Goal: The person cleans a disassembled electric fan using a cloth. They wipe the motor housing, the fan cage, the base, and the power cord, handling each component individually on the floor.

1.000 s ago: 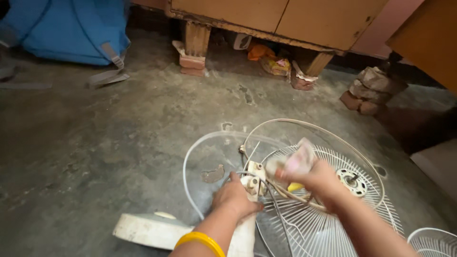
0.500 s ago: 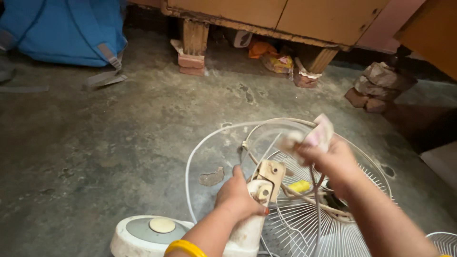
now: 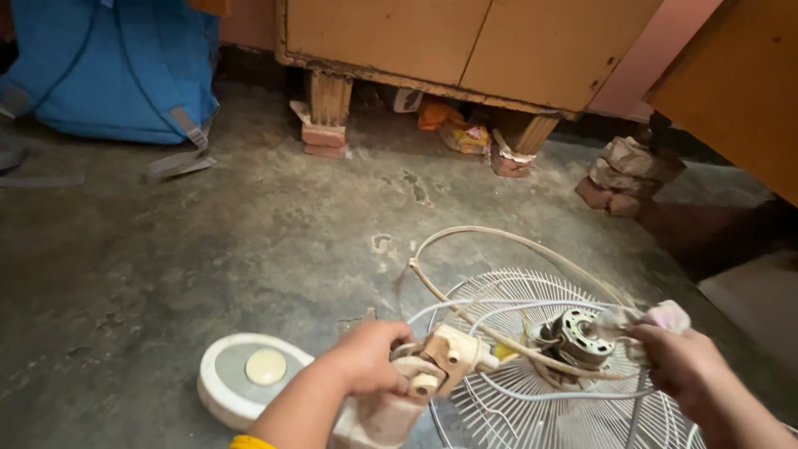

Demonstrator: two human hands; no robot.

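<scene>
My left hand [image 3: 366, 357] grips the dirty white neck of a taken-apart table fan [image 3: 407, 397], just below its hinge bracket [image 3: 451, 352]. The fan's round base [image 3: 243, 377] lies on the floor to the left. My right hand [image 3: 675, 360] holds a crumpled pinkish cloth [image 3: 667, 316] beside the bare metal motor [image 3: 576, 337]. The motor sits on the white wire fan guard [image 3: 540, 399]. A cream cord [image 3: 499, 249] loops over the guard, and a yellow part [image 3: 504, 351] shows under the wires.
A blue backpack [image 3: 125, 75] lies at the far left. A wooden cabinet [image 3: 465, 41] stands on legs propped with bricks [image 3: 320, 137], with wrappers [image 3: 453, 129] under it. A pile of stones [image 3: 628, 175] sits at the right. The concrete floor [image 3: 208, 241] is stained.
My right hand has swung down and to the right with the cloth, uncovering the motor. My left hand has tilted the fan neck lower, and the base shows more fully.
</scene>
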